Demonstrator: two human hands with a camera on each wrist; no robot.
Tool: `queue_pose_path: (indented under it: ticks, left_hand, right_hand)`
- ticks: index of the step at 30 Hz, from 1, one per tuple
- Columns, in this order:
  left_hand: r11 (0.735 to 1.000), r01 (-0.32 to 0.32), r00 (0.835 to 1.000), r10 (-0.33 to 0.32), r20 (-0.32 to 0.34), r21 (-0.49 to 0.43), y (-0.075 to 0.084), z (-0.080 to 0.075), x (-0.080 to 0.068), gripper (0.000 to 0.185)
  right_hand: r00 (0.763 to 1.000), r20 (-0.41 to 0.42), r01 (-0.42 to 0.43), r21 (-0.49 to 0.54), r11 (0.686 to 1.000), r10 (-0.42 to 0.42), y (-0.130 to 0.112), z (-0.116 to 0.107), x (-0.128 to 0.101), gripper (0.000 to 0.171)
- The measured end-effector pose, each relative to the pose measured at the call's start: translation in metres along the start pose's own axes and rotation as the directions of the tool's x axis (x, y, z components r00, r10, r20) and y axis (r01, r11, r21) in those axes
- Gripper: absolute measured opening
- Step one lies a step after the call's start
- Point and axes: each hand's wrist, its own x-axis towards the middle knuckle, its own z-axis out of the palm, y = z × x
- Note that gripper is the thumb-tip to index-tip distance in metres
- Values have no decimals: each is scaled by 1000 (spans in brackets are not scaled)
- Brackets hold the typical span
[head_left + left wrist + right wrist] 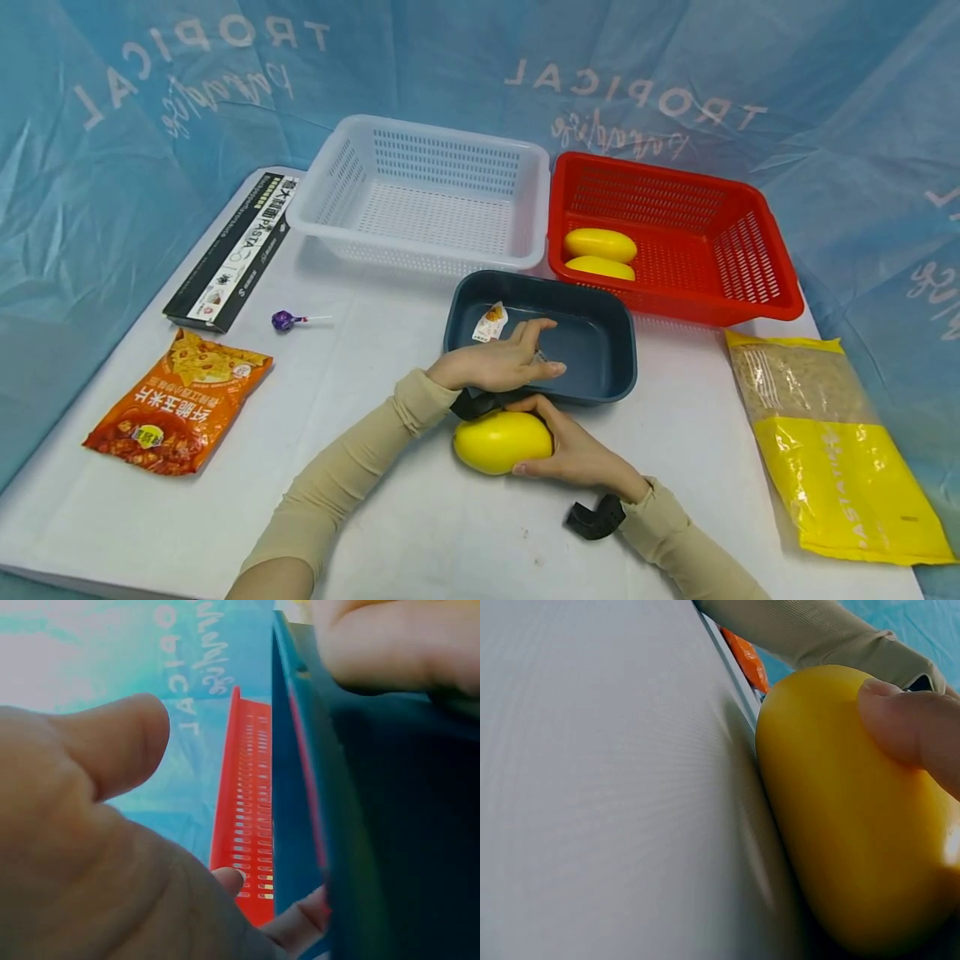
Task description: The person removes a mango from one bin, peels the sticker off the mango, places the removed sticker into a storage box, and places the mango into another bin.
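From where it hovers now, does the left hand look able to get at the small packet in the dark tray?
Probably yes. The left hand hovers over the tray's near rim, and the small packet lies uncovered just beyond its fingers, with nothing between them.

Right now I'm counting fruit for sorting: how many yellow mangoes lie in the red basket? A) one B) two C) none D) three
B: two yellow mangoes lie side by side in the red basket; a third mango is on the table under the right hand.

Left hand (pixel 97 855) beside blue tray (pixel 390 825).
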Motion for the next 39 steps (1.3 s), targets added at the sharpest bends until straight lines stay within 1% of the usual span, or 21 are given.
queue_pose_path:
  ticks: [4,7,11,13,15,21,24,27,30,32,34,36,39]
  left_hand:
    - [999,9,1000,-9,6,46,2,0,-2,76]
    - [998,2,1000,-3,21,59,3,0,-4,78]
    - [997,-35,999,34,21,68,2,-2,-5,80]
    - [996,-58,998,58,9,72,2,-3,-5,79]
    - [995,-79,997,80,-17,63,2,-5,-7,76]
    - [992,-127,987,125,-98,-14,2,-13,-26,64]
    - [985,-173,975,168,-148,-25,1,-13,-38,59]
    - [972,-233,957,223,-186,-33,-1,-8,-49,51]
    - [950,-311,930,298,-214,-30,-5,-1,-58,44]
    - [932,-363,907,351,-232,-11,-8,5,-62,41]
    - [915,-403,887,390,-248,1,-9,10,-67,40]
    - [906,-424,873,412,-260,11,-11,15,-71,41]
    - [901,-434,866,424,-265,23,-15,24,-76,42]
  right_hand:
    - [1000,-4,-14,3,1000,14,-1,0,0,67]
    - [1000,-7,-21,3,1000,21,-2,0,-1,69]
    - [1000,-9,-18,-1,1000,18,-2,-1,-1,69]
    - [1000,-11,-12,-11,1000,12,-2,-1,-1,68]
    - [1000,-7,-1,-19,1000,1,-2,-1,-1,67]
    - [999,14,40,-49,998,-40,-4,-3,0,68]
    - [998,23,63,-47,997,-62,-6,-3,0,71]
    - [996,27,84,-31,996,-84,-8,-4,1,73]
    - [995,20,96,-29,995,-96,-10,-5,-1,73]
    - [995,9,101,-39,994,-100,-11,-6,-2,74]
    - [995,2,102,-47,994,-102,-13,-8,-4,74]
    - [994,0,112,-49,992,-112,-15,-9,-4,73]
    - [990,0,139,-47,989,-139,-18,-11,-6,68]
